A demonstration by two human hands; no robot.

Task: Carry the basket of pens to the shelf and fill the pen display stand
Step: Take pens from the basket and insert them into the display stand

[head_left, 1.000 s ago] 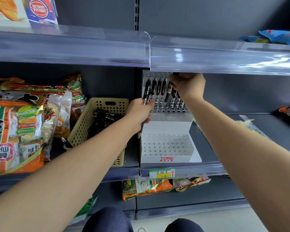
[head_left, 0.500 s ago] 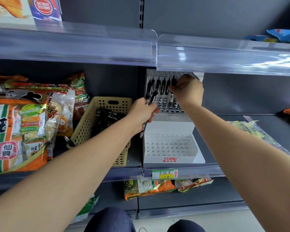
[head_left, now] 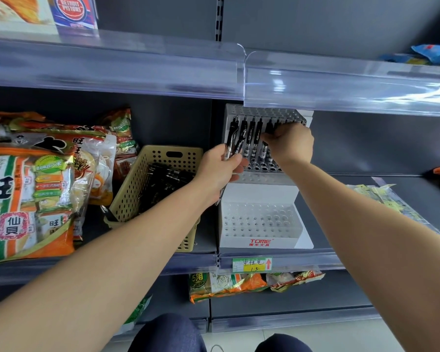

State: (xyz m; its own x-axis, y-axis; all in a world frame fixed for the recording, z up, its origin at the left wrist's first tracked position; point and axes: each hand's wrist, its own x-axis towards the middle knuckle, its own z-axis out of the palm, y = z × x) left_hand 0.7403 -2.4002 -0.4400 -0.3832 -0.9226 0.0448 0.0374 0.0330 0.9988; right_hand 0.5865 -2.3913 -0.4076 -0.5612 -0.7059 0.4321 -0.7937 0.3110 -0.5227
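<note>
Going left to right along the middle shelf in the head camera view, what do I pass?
Snack bags → basket → left hand gripping pens → right hand pinching a pen → flat packets.

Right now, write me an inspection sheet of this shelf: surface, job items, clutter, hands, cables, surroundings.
Surface: dark grey shelf, carrying the beige basket and white pen display stand.
Job's things: basket holds black pens; a row of pens stands in the stand's upper tier; the lower tier's holes are empty.
Clutter: snack bags left of the basket; yellow-green packets right of the stand.
Hands: left hand grips a bundle of pens; right hand pinches a single pen at the upper tier.
Cables: nothing seen.
Surroundings: clear-railed upper shelf; price label; lower snack bags.
</note>
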